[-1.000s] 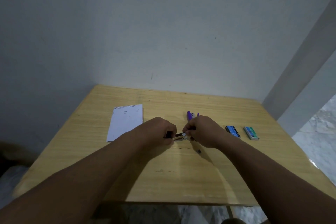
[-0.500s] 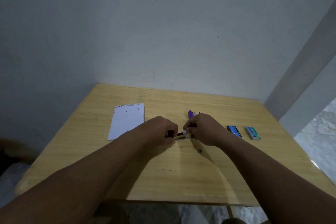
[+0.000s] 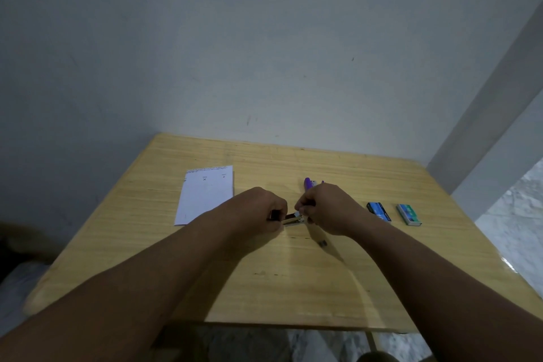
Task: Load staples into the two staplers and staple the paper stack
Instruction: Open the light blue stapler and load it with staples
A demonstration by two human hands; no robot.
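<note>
Left hand (image 3: 258,209) grips the stapler (image 3: 289,219) body at table (image 3: 293,288) centre; right hand (image 3: 326,209) pinches its 3 o'clock end. Small, stiff, slick metal: hold by the sides. Paper (image 3: 205,194) at 10 o'clock.

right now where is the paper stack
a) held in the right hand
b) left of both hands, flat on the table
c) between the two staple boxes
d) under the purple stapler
b: the paper stack lies flat on the table, off to the left of the left hand and right hand, which grip a small stapler.
</note>
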